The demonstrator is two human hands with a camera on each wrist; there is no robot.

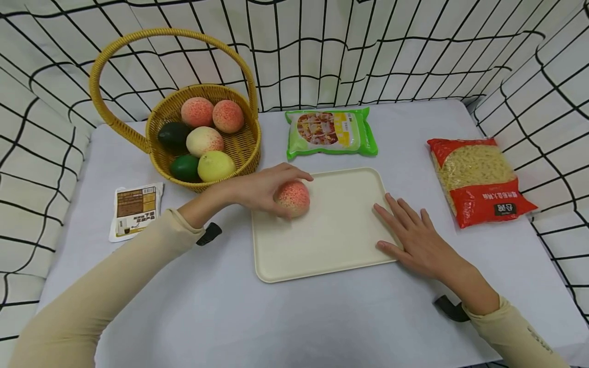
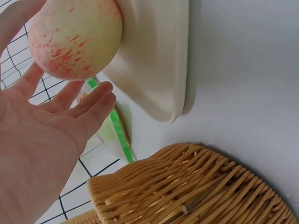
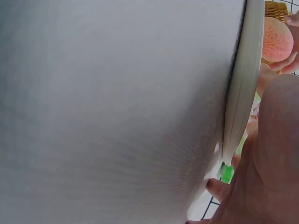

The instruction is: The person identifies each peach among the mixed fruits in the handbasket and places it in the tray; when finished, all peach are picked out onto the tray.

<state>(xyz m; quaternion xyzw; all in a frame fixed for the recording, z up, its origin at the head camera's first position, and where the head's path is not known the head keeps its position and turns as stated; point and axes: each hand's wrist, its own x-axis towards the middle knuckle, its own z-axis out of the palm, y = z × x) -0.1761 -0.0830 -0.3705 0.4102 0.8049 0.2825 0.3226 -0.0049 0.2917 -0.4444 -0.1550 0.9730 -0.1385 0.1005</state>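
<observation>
In the head view my left hand point(image 1: 260, 189) holds a peach point(image 1: 295, 198) over the upper left part of a cream rectangular tray point(image 1: 329, 235). The left wrist view has the peach point(image 2: 77, 39) between the thumb and fingers, its pale side with red flecks facing the camera. My right hand point(image 1: 416, 243) lies spread at the tray's right edge, thumb and fingertips over the rim. Seen from the right wrist, the tray's side wall point(image 3: 245, 79) runs beside the hand.
A yellow wicker basket point(image 1: 250, 162) with a tall handle holds peaches, avocados and a yellow fruit. Behind the tray lies a green food packet point(image 1: 329, 132). A red pasta bag point(image 1: 480, 181) lies right, a white-brown pouch point(image 1: 136, 210) left. Black wire mesh point(image 1: 322, 61) surrounds the table.
</observation>
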